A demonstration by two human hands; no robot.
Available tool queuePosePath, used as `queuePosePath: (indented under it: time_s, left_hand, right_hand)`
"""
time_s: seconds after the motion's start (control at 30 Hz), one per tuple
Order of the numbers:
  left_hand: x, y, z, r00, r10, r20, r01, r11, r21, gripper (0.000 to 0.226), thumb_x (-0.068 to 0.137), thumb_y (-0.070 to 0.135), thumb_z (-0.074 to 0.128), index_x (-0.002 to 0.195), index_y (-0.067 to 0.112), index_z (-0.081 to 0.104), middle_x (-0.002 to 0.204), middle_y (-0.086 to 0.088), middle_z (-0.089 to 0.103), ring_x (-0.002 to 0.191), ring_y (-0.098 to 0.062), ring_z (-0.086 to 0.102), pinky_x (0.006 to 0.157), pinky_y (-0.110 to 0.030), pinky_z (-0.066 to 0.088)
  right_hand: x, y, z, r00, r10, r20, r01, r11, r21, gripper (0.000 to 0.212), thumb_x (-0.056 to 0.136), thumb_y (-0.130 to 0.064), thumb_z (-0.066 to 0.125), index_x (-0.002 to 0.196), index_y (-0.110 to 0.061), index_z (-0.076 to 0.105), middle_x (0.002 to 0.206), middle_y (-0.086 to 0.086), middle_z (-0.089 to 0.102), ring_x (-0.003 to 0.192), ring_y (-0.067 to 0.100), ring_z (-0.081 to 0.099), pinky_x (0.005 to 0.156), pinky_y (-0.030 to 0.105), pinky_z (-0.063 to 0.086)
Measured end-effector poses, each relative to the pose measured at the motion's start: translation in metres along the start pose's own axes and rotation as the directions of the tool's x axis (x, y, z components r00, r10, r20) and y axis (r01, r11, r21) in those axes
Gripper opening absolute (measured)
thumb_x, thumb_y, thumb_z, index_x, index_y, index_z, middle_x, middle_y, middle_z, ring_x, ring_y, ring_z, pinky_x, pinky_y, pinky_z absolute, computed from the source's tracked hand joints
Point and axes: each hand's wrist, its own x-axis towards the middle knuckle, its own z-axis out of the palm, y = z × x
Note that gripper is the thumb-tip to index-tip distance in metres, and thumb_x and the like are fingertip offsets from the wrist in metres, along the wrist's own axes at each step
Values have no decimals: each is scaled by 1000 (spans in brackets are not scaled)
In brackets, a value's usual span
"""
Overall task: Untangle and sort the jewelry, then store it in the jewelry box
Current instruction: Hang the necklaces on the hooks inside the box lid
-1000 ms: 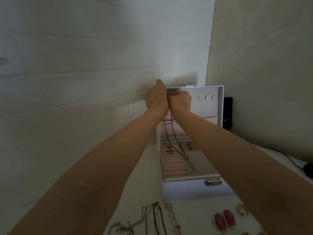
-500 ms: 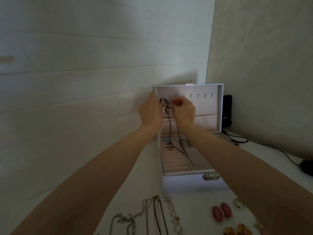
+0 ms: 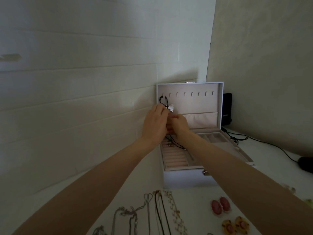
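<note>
Jewelry box (image 3: 188, 179): white, standing on the desk (image 3: 199, 209) against the panelled wall, its lid upright and open toward the camera.
Lid: a row of small hooks (image 3: 192, 94) runs along the top, with a gathered pocket (image 3: 201, 120) below it.
Black cord necklace (image 3: 164, 99): looped over the leftmost hook. Its silver pendant (image 3: 171, 108) hangs just below, and the cord trails down between the two hands into the tray.
Left hand (image 3: 155, 123): raised in front of the lid's left edge, back toward the camera, fingers curled round the cord right beside the pendant.
Right hand (image 3: 180, 124): touching the left hand, fingers curled inward. The fingertips are hidden between the hands, so I cannot tell if they pinch the cord.
Tray: ring rolls (image 3: 174, 156) at the left, with a couple of small pieces lying just behind them, too small to tell apart.
Latch (image 3: 205, 173): metal, on the box's front wall, partly behind the right forearm.
Desk front, left: silver chains (image 3: 131, 216), a second dark cord necklace (image 3: 160, 212) and a gold chain (image 3: 175, 214), side by side.
Desk front, right: pink earrings (image 3: 220, 203), and nearer the camera a pair of yellow earrings (image 3: 235, 224).
Behind the box: a black device (image 3: 227, 109) against the wall, with a black cable (image 3: 271, 147) running across the desk to the right.
</note>
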Motion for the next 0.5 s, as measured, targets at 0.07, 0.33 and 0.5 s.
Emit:
queuePosePath:
  time_s: [0.07, 0.33, 0.5]
  left_hand:
    - [-1, -3, 1, 992, 53, 115, -54, 999, 4, 40, 51, -8, 66, 90, -1, 64, 89, -18, 60, 82, -35, 58, 69, -35, 41]
    - [-7, -9, 7, 981, 90, 173, -95, 995, 20, 34, 62, 0, 54, 93, -1, 65, 92, -17, 60, 79, -35, 59, 73, -31, 33]
    - [-6, -13, 2, 978, 188, 94, -195, 978, 72, 35, 73, 13, 37, 89, 5, 66, 92, -11, 64, 83, -29, 63, 77, -30, 33]
  right_hand:
    - [-6, -6, -6, 994, 74, 84, -74, 997, -8, 12, 90, -2, 48, 88, -10, 57, 66, 6, 56, 36, 8, 52, 43, 21, 44]
    - [-13, -6, -13, 967, 66, 246, -21, 983, -181, 15, 87, 6, 52, 78, -6, 57, 64, 9, 52, 52, 15, 48, 41, 17, 42]
    - [-8, -2, -11, 995, -30, 91, 48, 978, -204, 21, 82, 9, 58, 69, -7, 62, 62, 12, 59, 48, 18, 56, 39, 17, 44]
